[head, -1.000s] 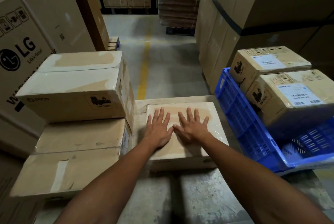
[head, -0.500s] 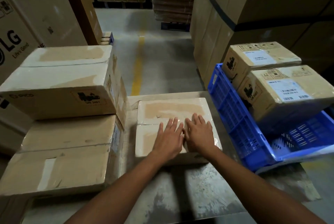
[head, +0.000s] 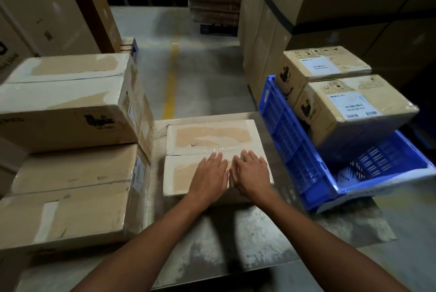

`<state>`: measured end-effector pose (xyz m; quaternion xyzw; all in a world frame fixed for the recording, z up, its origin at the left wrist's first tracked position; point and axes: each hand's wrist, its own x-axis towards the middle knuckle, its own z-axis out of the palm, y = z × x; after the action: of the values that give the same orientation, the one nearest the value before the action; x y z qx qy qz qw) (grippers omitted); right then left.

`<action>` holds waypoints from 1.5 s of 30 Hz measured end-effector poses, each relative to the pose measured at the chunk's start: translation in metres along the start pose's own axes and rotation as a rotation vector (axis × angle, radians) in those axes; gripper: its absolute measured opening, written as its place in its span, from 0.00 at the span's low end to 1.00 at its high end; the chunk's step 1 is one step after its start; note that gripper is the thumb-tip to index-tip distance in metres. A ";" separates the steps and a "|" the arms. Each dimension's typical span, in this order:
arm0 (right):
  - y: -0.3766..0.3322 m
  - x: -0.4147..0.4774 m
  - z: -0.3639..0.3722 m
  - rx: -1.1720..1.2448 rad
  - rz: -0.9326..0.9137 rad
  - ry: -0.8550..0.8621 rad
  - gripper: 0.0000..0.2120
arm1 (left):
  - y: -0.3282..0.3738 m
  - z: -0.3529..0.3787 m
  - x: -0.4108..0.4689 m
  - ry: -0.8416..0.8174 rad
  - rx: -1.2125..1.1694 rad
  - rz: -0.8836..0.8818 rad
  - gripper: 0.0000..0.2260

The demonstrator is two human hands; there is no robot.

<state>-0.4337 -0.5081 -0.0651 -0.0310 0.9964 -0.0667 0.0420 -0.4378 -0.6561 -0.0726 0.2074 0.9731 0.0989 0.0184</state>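
Left hand (head: 208,175) and right hand (head: 252,173) lie flat, fingers straight, side by side on the near half of the box (head: 212,136) on the table (head: 236,232); its seam, seemingly crosswise, runs just past the fingertips

Box (head: 212,140): flat cardboard carton, taped shut, clear film over top. Lies level on metal table (head: 236,232), centre, long side across.

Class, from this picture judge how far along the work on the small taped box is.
Done: the small box is closed, with clear tape over its seam. In hand: the left hand and right hand press flat on its near half. Left, probably: moving it off the table, to the stacked boxes or the blue crate.
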 end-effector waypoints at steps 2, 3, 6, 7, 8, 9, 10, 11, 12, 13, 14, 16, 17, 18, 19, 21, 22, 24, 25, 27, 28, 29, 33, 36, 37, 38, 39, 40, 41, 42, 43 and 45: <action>0.002 -0.013 0.003 -0.005 0.015 0.147 0.14 | 0.007 0.003 -0.009 0.092 -0.028 0.071 0.22; 0.005 -0.021 0.007 0.003 0.021 0.201 0.13 | 0.011 0.007 -0.013 0.122 -0.034 0.096 0.21; 0.013 -0.037 0.026 0.049 0.018 0.292 0.18 | 0.021 0.018 -0.020 0.106 -0.045 0.094 0.20; 0.013 -0.039 0.030 0.076 0.019 0.315 0.19 | 0.021 0.020 -0.020 0.098 -0.050 0.083 0.20; 0.012 -0.040 0.032 0.096 0.030 0.331 0.19 | 0.020 0.022 -0.020 0.095 -0.054 0.078 0.20; 0.010 -0.038 0.030 0.101 0.047 0.337 0.18 | 0.019 0.021 -0.018 0.094 -0.053 0.077 0.21; 0.009 -0.036 0.028 0.085 0.063 0.342 0.16 | 0.017 0.019 -0.017 0.079 -0.052 0.078 0.21; 0.008 -0.033 0.024 0.061 0.075 0.341 0.14 | 0.015 0.016 -0.017 0.055 -0.046 0.082 0.21; 0.008 -0.031 0.019 0.045 0.080 0.330 0.12 | 0.014 0.013 -0.015 0.017 -0.038 0.080 0.20; 0.008 -0.029 0.015 0.040 0.083 0.310 0.10 | 0.010 0.011 -0.014 -0.007 -0.023 0.057 0.21; 0.008 -0.027 0.010 0.047 0.090 0.276 0.10 | 0.004 0.009 -0.013 -0.015 0.001 0.011 0.23; 0.008 -0.018 0.000 0.101 0.136 0.184 0.14 | -0.013 0.003 -0.008 -0.016 0.037 -0.142 0.26; 0.009 -0.012 -0.006 0.142 0.166 0.135 0.19 | -0.023 -0.001 -0.005 -0.007 0.027 -0.238 0.27; 0.008 -0.004 -0.011 0.199 0.198 0.090 0.25 | -0.032 -0.006 -0.001 0.011 -0.007 -0.336 0.27; 0.008 0.005 -0.017 0.279 0.235 0.055 0.31 | -0.041 -0.014 0.004 0.028 -0.068 -0.436 0.28; 0.008 0.022 -0.026 0.495 0.331 0.012 0.38 | -0.053 -0.029 0.014 0.060 -0.279 -0.646 0.30; 0.009 0.029 -0.029 0.608 0.390 0.005 0.40 | -0.060 -0.035 0.021 0.068 -0.410 -0.742 0.31; 0.010 0.040 -0.035 0.827 0.500 0.025 0.42 | -0.074 -0.041 0.032 0.109 -0.660 -0.855 0.33; 0.013 0.043 -0.037 0.923 0.552 0.045 0.42 | -0.081 -0.042 0.035 0.148 -0.777 -0.876 0.34; 0.017 0.046 -0.042 1.043 0.629 0.050 0.42 | -0.089 -0.046 0.035 0.221 -0.935 -0.892 0.34; 0.019 0.046 -0.044 1.051 0.648 0.035 0.43 | -0.090 -0.047 0.033 0.252 -0.959 -0.899 0.33; 0.021 0.045 -0.045 1.021 0.657 0.026 0.42 | -0.091 -0.048 0.031 0.285 -0.973 -0.902 0.33; 0.016 0.042 -0.058 0.807 0.701 0.066 0.35 | -0.092 -0.055 0.031 0.508 -1.104 -0.895 0.28; 0.009 0.042 -0.072 0.765 0.688 0.148 0.32 | -0.092 -0.066 0.034 0.700 -1.221 -0.889 0.18; 0.007 0.042 -0.076 0.774 0.678 0.178 0.31 | -0.091 -0.071 0.034 0.764 -1.249 -0.889 0.14; 0.007 0.042 -0.079 0.786 0.668 0.206 0.31 | -0.089 -0.076 0.034 0.814 -1.263 -0.896 0.11; 0.005 0.041 -0.082 0.799 0.655 0.234 0.30 | -0.088 -0.080 0.033 0.856 -1.265 -0.905 0.12; 0.004 0.040 -0.084 0.814 0.649 0.257 0.28 | -0.089 -0.082 0.031 0.869 -1.272 -0.921 0.15; 0.002 0.038 -0.084 0.832 0.651 0.278 0.28 | -0.089 -0.083 0.029 0.854 -1.281 -0.944 0.17; 0.001 0.036 -0.084 0.848 0.664 0.289 0.27 | -0.090 -0.082 0.025 0.814 -1.282 -0.971 0.18; 0.000 0.033 -0.082 0.861 0.677 0.288 0.26 | -0.090 -0.081 0.021 0.768 -1.271 -1.000 0.21; -0.001 0.027 -0.077 0.869 0.701 0.268 0.27 | -0.093 -0.070 0.012 0.682 -1.223 -1.046 0.29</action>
<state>-0.4669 -0.5010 0.0086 0.3301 0.8250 -0.4553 -0.0561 -0.4909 -0.7476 -0.0222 -0.3529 0.6719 0.6394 -0.1228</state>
